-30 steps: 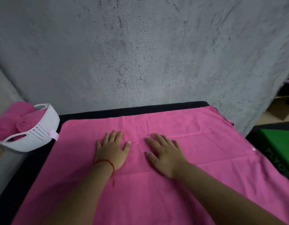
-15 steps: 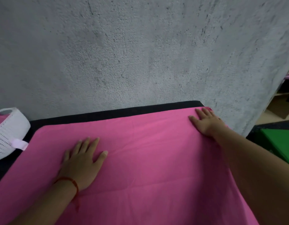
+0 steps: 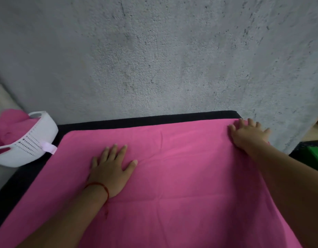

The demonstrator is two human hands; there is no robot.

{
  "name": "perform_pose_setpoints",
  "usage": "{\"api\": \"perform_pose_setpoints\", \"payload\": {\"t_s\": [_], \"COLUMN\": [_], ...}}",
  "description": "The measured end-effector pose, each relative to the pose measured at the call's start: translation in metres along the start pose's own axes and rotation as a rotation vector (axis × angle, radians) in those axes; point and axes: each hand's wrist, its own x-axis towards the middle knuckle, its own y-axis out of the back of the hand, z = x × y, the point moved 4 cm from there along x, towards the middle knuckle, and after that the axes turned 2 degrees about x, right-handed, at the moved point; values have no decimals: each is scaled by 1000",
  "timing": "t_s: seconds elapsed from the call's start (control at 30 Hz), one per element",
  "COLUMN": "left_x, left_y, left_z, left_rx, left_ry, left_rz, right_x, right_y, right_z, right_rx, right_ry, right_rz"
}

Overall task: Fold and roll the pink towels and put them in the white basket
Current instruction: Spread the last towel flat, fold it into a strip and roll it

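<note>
A large pink towel (image 3: 181, 169) lies spread flat over the black table (image 3: 154, 119). My left hand (image 3: 111, 169) presses flat on it left of centre, fingers spread, a red thread round the wrist. My right hand (image 3: 248, 135) lies on the towel's far right corner, fingers straight, right at the table's edge. The white basket (image 3: 38, 138) stands tilted at the far left beyond the table's corner, with rolled pink towels (image 3: 9, 127) showing inside it.
A rough grey concrete wall (image 3: 163, 56) rises directly behind the table. A green object (image 3: 315, 158) sits low to the right past the table's edge. A pale pink tag (image 3: 49, 147) hangs from the basket's side.
My right hand slid from the towel's middle out to its far right corner. My left hand stayed flat on the towel. The view turned slightly, bringing the basket back in.
</note>
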Motion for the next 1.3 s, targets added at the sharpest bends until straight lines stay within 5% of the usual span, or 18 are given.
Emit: {"api": "perform_pose_setpoints", "payload": {"t_s": [0.2, 0.37, 0.57, 0.93, 1.07, 1.3], "left_x": [2, 35, 84, 128, 96, -50], "left_y": [10, 14, 9, 4, 8, 3], "left_z": [9, 1, -70, -72, -75, -110], "left_rx": [-39, -66, -83, -85, -121, -77], "left_ry": [18, -48, 125, 131, 243, 163], "left_rz": [-128, -152, -137, -85, -74, -99], "right_x": [-84, -78, -65, -41, -72, -210], "right_y": [-16, -21, -26, -26, -8, -17], "right_z": [-69, -69, -73, -89, -104, -79], "right_rx": [1, -19, -45, -77, -99, -23], "right_ry": [379, 364, 396, 396, 388, 437], "right_rz": [-157, -182, -189, -197, -146, -185]}}
